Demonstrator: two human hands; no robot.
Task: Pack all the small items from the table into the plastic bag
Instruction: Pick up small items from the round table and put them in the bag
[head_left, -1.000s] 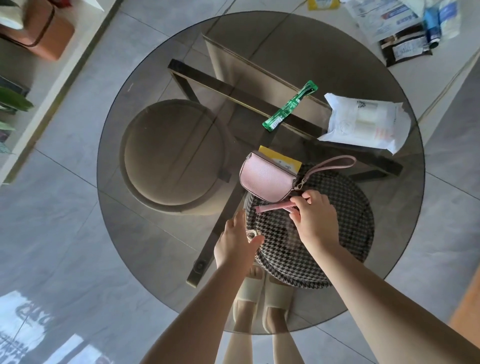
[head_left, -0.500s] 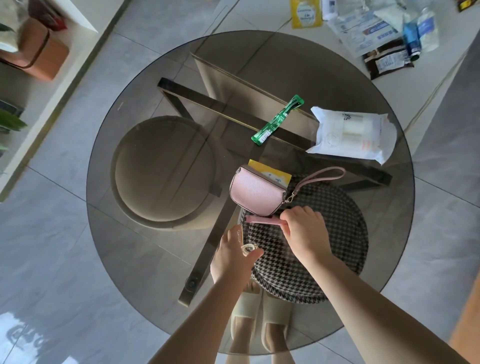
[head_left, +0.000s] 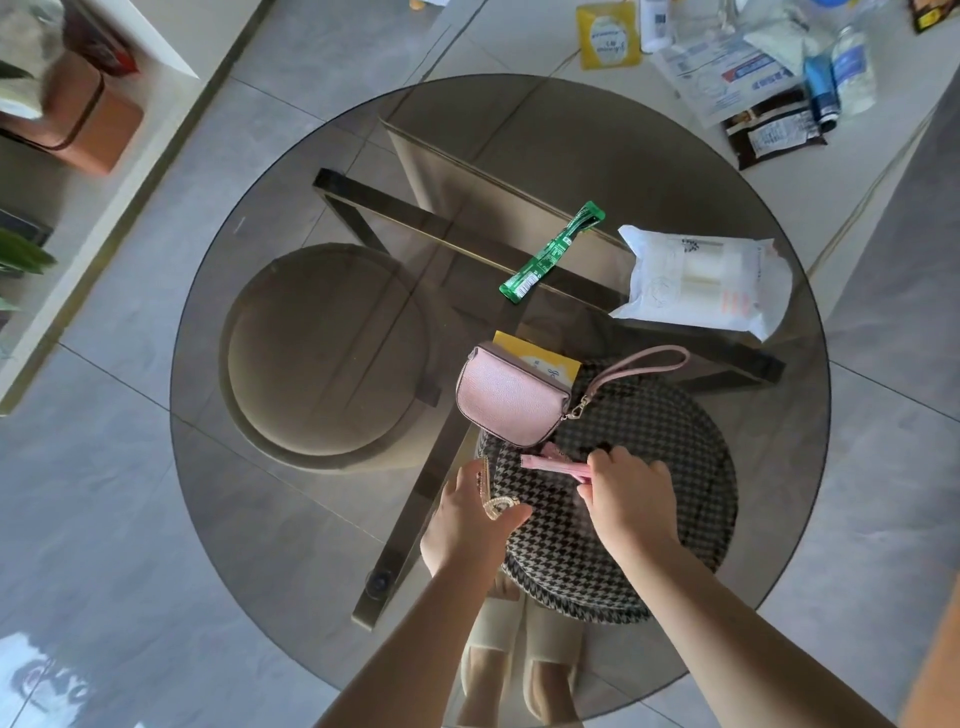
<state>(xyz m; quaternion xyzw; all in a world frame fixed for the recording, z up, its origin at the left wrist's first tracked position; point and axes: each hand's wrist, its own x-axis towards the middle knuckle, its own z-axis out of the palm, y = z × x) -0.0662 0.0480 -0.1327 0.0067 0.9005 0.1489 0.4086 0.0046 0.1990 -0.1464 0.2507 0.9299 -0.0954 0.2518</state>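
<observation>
the right hand (head_left: 631, 493) pinches a slim pink stick (head_left: 553, 464), long axis pointing toward nine o'clock, over the glass counter (head_left: 291, 540). the left hand (head_left: 467, 519) grips a small beaded clip (head_left: 496, 506). the stick could slip from so light a pinch. pink pouch (head_left: 509, 397) sits at twelve, green packet (head_left: 553, 252) beyond.

Glass table (head_left: 311, 519) bears pouch (head_left: 511, 397), sachet (head_left: 553, 252), wipes (head_left: 701, 283).

Pink stick (head_left: 555, 464) drawn nearer, off pouch (head_left: 511, 396).
</observation>
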